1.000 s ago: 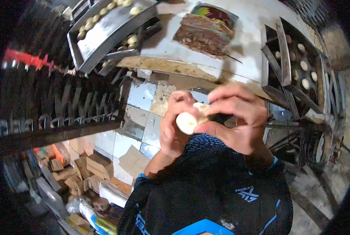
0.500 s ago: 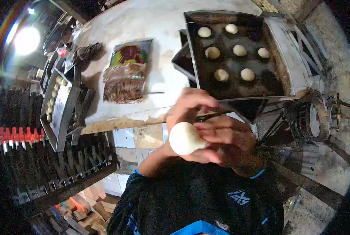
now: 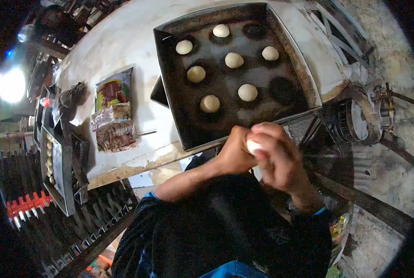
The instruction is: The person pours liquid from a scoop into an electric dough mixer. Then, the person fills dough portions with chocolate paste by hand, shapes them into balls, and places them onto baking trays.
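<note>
A pale dough ball (image 3: 253, 146) is between my two hands, in front of the near edge of a dark baking tray. My left hand (image 3: 236, 152) is closed round it from the left. From the right, the curled fingers of my right hand (image 3: 281, 160) grip the dough and hide part of it; they are somewhat blurred. Several round dough balls, among them one in the middle (image 3: 234, 60), lie spaced apart in the square metal baking tray (image 3: 172, 99). Dark round marks show on the tray's floor.
Left of the tray, an opened plastic packet with brown contents (image 3: 114, 111) lies on the white worktop (image 3: 144, 60). A thin stick (image 3: 146, 133) pokes out beside it. Farther left, a tilted metal tray (image 3: 61, 173) holds small dough pieces. A round metal fixture (image 3: 358, 120) stands right.
The view has shifted, so the tray appears nearer and farther left. The dough bulging from my left hand is now mostly covered, with my right hand's fingers closed over it.
</note>
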`<state>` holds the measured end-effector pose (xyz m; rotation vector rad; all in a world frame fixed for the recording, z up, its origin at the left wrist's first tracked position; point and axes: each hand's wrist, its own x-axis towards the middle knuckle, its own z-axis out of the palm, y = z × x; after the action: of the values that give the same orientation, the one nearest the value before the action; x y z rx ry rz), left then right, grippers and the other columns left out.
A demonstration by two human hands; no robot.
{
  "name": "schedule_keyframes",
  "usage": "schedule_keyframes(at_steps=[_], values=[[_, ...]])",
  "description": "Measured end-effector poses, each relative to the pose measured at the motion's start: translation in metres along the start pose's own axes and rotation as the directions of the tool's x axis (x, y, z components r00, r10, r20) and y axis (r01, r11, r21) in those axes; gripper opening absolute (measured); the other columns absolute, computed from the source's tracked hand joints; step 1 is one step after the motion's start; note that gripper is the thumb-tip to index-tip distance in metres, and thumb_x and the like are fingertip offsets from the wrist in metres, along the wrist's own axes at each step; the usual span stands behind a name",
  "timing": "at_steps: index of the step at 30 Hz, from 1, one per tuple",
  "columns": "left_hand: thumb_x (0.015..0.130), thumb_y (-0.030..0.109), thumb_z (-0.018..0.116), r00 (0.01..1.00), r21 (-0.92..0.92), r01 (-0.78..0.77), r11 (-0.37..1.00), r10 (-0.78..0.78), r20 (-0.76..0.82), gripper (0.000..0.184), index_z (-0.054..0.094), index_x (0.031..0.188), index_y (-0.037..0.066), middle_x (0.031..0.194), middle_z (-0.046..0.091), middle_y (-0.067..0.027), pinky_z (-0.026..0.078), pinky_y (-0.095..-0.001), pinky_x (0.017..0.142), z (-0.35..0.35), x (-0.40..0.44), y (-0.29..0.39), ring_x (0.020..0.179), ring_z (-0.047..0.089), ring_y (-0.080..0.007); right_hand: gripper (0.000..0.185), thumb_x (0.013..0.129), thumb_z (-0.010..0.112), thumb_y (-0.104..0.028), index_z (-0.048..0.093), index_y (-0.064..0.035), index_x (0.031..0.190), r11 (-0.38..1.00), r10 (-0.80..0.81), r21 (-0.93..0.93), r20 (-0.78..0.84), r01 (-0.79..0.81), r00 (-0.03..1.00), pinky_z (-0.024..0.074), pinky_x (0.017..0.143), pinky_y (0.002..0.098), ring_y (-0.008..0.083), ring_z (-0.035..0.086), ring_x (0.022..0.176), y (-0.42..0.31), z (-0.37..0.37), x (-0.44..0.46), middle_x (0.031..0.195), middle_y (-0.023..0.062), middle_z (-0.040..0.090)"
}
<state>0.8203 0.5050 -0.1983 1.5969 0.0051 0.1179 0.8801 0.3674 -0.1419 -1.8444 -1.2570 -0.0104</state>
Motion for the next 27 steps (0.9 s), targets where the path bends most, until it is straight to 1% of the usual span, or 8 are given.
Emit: schedule_keyframes(at_steps=[5,7,11,17,19,22,25,27], values=[[0.082,0.01,0.075,0.941,-0.044,0.194,0.98,-0.174,0.29,0.052,0.053,0.128,0.003,0.082,0.052,0.0004,0.044,-0.0251,0.066,-0.017,0.006,0.012,0.075,0.048,-0.008,0.026,0.101,0.045,-0.022,0.061,-0.0018,0.105,0.881,0.438,0.22,-0.043,-0.42,0.898,0.049,0.077,0.0299,0.0144,0.06,0.087,0.061,-0.029,0.006,0.095,0.0112,0.064],[0.081,0.009,0.076,0.945,-0.049,0.196,0.979,-0.175,0.276,0.048,0.055,0.125,0.004,0.08,0.051,0.0011,0.041,-0.0237,0.064,-0.037,0.001,0.02,0.074,0.046,-0.0066,0.03,0.102,0.044,-0.025,0.061,-0.0007,0.106,0.914,0.373,-0.079,-0.222,-0.398,0.901,0.0501,0.078,0.0334,0.0203,0.063,0.087,0.098,-0.032,0.031,0.093,0.0127,0.066],[0.08,0.008,0.076,0.971,-0.1,0.181,0.978,-0.162,0.174,0.045,0.058,0.121,0.005,0.08,0.052,0.0011,0.04,-0.0242,0.065,-0.081,-0.027,0.029,0.074,0.047,-0.0073,0.056,0.095,0.056,-0.031,0.041,0.0037,0.136,0.802,0.468,-0.534,0.283,-0.268,0.837,0.0354,0.107,0.0436,0.0415,0.044,0.128,0.172,-0.032,0.028,0.139,0.0261,0.044],[0.083,0.014,0.074,0.988,-0.038,0.033,0.999,-0.038,-0.151,0.033,0.061,0.113,0.006,0.076,0.052,0.0006,0.041,-0.0255,0.065,-0.177,-0.105,0.015,0.073,0.048,-0.0088,0.073,0.091,0.064,-0.022,0.024,-0.0064,0.15,0.804,0.414,-0.59,0.458,-0.08,0.787,0.0197,0.117,0.0404,0.0306,0.02,0.144,0.187,-0.033,0.022,0.156,0.0155,0.021],[0.082,0.012,0.073,0.972,0.094,0.183,0.979,-0.166,-0.168,0.033,0.061,0.112,0.007,0.078,0.052,-0.0012,0.041,-0.028,0.059,-0.227,-0.144,0.037,0.07,0.049,-0.0117,0.068,0.094,0.061,-0.022,0.026,-0.0076,0.15,0.786,0.387,-0.573,0.167,-0.23,0.907,0.021,0.116,0.0413,0.0292,0.023,0.144,0.173,-0.025,0.029,0.157,0.0138,0.021],[0.077,0.004,0.071,0.872,0.48,-0.067,0.874,0.285,-0.398,0.029,0.065,0.105,0.006,0.082,0.057,-0.0028,0.044,-0.0277,0.062,-0.331,-0.21,0.051,0.069,0.052,-0.0129,0.047,0.1,0.05,-0.026,0.042,-0.0038,0.14,0.588,-0.153,-0.792,-0.311,-0.167,0.938,0.0373,0.106,0.0439,0.0328,0.047,0.126,0.141,-0.016,0.029,0.141,0.0183,0.045],[0.077,0.01,0.07,0.648,0.618,0.324,0.717,0.308,-0.697,0.02,0.07,0.095,0.003,0.087,0.069,-0.0096,0.052,-0.0335,0.068,-0.462,-0.281,0.077,0.076,0.065,-0.0189,0.03,0.1,0.049,-0.013,0.055,0.0021,0.125,0.839,-0.201,-0.513,-0.602,-0.181,0.773,0.0518,0.089,0.0368,0.0287,0.058,0.11,0.133,0.005,-0.008,0.129,0.0187,0.054],[0.084,0.036,0.067,0.437,0.5,0.701,0.508,0.249,-0.865,0.033,0.071,0.096,0.006,0.096,0.071,-0.0162,0.052,-0.0398,0.067,-0.582,-0.338,0.05,0.075,0.068,-0.0284,0.025,0.094,0.06,-0.026,0.067,-0.0019,0.095,0.818,-0.174,-0.503,-0.678,-0.278,0.714,0.0531,0.071,0.039,0.0282,0.062,0.071,0.004,0.08,0.05,0.086,0.0141,0.064]])
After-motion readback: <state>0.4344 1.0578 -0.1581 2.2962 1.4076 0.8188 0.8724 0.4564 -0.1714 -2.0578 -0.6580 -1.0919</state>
